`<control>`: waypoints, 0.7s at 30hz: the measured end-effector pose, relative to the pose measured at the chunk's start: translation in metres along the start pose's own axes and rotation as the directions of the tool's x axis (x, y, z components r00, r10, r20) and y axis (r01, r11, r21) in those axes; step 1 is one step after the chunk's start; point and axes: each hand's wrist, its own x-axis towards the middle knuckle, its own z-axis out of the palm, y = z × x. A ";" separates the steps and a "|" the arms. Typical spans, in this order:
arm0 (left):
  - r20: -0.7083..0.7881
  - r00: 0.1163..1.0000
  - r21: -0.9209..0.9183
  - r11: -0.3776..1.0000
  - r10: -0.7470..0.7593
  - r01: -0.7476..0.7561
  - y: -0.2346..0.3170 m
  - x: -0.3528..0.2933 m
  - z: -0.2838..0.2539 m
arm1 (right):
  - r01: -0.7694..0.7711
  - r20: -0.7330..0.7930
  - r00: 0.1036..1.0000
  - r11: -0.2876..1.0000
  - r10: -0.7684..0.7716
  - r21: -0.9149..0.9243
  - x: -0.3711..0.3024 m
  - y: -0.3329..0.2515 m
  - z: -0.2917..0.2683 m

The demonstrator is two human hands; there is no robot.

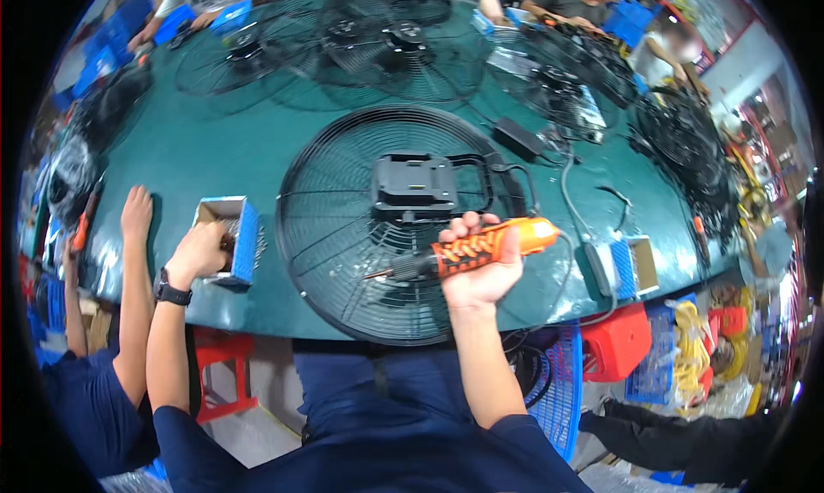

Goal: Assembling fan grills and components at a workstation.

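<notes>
Fingers [470, 229] of the right hand [481, 266] wrapped tight round an orange-and-black electric screwdriver [481, 248], gripped at mid-body. Tool lies roughly level, bit end pointing to the person's left, orange tail to the right. It is held just above the near part of a round black fan grille [326, 235] that lies flat on the green table [215, 150].

A black motor housing [414, 187] sits at the grille's centre, just beyond the screwdriver. A black handle loop curves off its right side.

Left hand [199, 251] reaches into a small blue-and-white cardboard box [232, 235] left of the grille. Fingers curled down inside the box; cannot tell what they pinch, if anything. Black watch [172, 292] on that wrist.

Another person's hand [136, 211] rests flat on the table, just left of the box, forearm alongside the wearer's left arm.

Right of the grille: a black power adapter [518, 137] with its cable, and a second small box [633, 266] near the table edge. More fan grilles [378, 38] lie across the far side of the table, with other people at work there. A red stool [616, 343] stands under the table edge at right.
</notes>
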 end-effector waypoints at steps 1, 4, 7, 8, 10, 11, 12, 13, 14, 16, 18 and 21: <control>0.006 1.000 0.015 1.000 0.006 -0.007 -0.001 0.004 0.002 | -0.004 0.008 1.000 1.000 0.004 -0.023 -0.001 -0.001 0.000; 0.011 0.997 0.147 0.987 -0.072 0.070 -0.002 0.010 0.011 | -0.007 -0.009 1.000 1.000 0.006 -0.027 -0.001 -0.001 0.000; -0.068 0.998 0.177 0.984 0.000 0.012 -0.001 0.007 0.015 | -0.005 -0.021 1.000 0.999 0.004 -0.046 -0.001 -0.001 -0.002; -0.076 0.997 0.161 0.986 -0.030 0.042 0.001 0.005 0.014 | -0.006 -0.002 1.000 0.999 0.006 -0.048 -0.001 -0.001 -0.002; -0.260 0.963 0.260 0.966 0.067 0.003 0.009 0.000 0.010 | -0.018 0.012 1.000 0.999 0.019 -0.039 0.000 0.000 -0.003; -0.313 0.947 0.269 0.963 0.073 0.015 0.015 -0.003 0.006 | -0.014 0.023 1.000 0.999 0.015 -0.040 0.000 0.000 -0.004; -0.370 0.922 0.269 0.963 0.114 -0.011 0.023 -0.007 0.002 | 0.000 0.014 1.000 0.998 0.001 -0.063 0.000 0.000 -0.004; -0.384 0.915 0.239 0.971 0.121 -0.028 0.031 -0.010 -0.004 | -0.032 0.059 0.998 0.998 0.035 -0.058 0.001 0.000 -0.005; -0.410 0.895 0.196 0.975 0.177 -0.103 0.040 -0.015 -0.009 | -0.030 0.053 0.998 0.999 0.032 -0.039 0.001 0.000 -0.005; -0.414 0.900 0.044 0.990 0.137 -0.130 0.063 -0.025 -0.015 | -0.032 0.066 0.997 0.998 0.035 -0.045 0.002 0.000 -0.006; -0.476 0.876 -0.420 0.858 0.069 -0.296 0.095 -0.043 -0.004 | -0.014 0.049 0.999 0.995 0.019 -0.099 0.002 -0.001 -0.007; -0.628 0.749 -0.534 0.582 0.213 -0.613 0.144 -0.059 0.032 | -0.032 0.067 0.997 0.998 0.037 -0.062 0.003 -0.002 -0.007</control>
